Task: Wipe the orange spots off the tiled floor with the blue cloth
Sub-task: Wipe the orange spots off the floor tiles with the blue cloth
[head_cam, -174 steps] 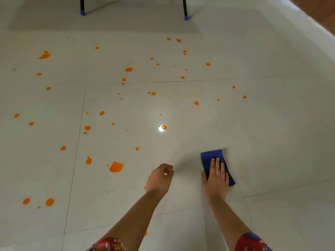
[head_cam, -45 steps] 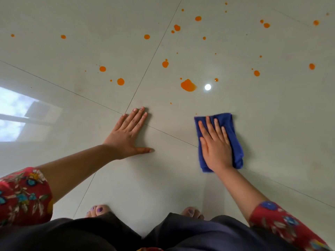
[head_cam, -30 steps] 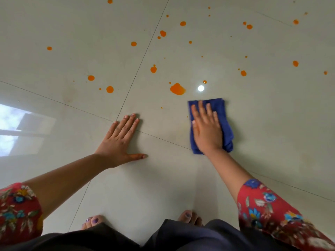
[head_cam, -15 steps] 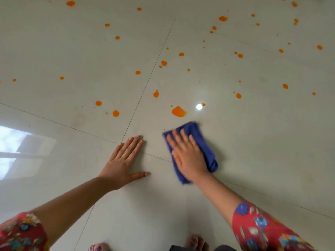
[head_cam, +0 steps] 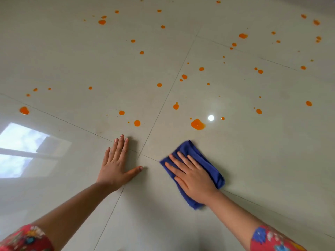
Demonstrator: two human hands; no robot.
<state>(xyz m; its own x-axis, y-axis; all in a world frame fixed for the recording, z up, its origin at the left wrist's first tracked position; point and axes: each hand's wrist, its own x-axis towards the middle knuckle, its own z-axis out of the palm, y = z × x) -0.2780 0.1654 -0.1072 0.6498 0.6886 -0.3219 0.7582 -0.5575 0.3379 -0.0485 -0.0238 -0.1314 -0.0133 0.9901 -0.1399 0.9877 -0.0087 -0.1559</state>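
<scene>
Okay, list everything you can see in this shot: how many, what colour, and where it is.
blue cloth: one, dark blue, folded, on the floor right of centre.
orange spots: many, orange, scattered across the tiles beyond the cloth; the largest lies just past it.
tiled floor: one, pale grey, glossy, thin grout lines crossing near centre.
window reflection: one, white-blue, on the floor at far left.
light reflection: one, white dot, right of the largest spot.
sleeves: two, red floral, bottom corners.
left hand: one, flat on the floor, left of the cloth.
right hand: one, flat on the cloth, fingers straight.
</scene>
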